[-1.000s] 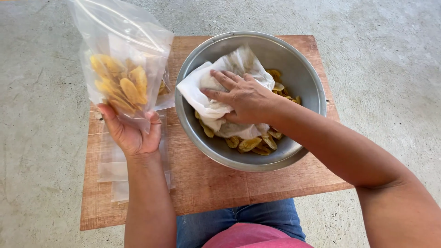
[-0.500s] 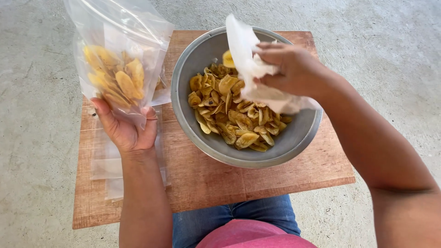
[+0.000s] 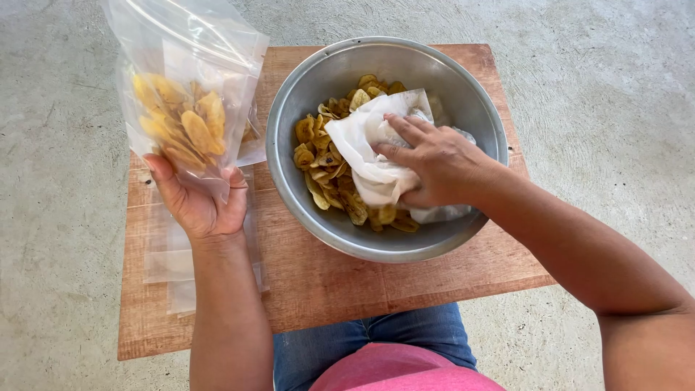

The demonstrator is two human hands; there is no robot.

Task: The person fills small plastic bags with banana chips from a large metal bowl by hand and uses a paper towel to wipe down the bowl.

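I see left hand cupping clear bag from below, chips settled at bottom, mouth up; right hand pressing white paper onto chips in steel bowl on tabletop, perhaps blotting oil; spare bags flat beside.

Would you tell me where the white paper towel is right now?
The white paper towel lies inside the metal bowl, on the chips, under the right hand.
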